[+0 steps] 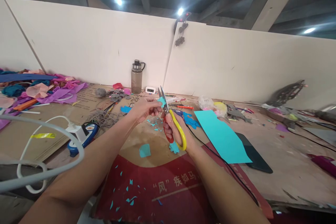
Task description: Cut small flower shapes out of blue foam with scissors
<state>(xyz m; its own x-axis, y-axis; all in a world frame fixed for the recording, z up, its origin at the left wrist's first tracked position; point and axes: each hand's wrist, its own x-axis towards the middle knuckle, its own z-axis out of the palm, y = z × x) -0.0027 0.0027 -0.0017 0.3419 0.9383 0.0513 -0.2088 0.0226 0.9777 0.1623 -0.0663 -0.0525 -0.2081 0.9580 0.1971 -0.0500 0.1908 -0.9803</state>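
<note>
One cluttered worktable (283, 175), pale partition panels (105, 45), bright ceiling lights (180, 11)

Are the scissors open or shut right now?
Open, slightly: the scissors in the right hand show two separate blade tips with a gap between them.

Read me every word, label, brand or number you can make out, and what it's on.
"“风” 疾如马": red cardboard; anything after it is hidden.
Brown cardboard: printing too blurred to read.
White digital clock: display too small.
Blue power strip: label too blurred.
</note>
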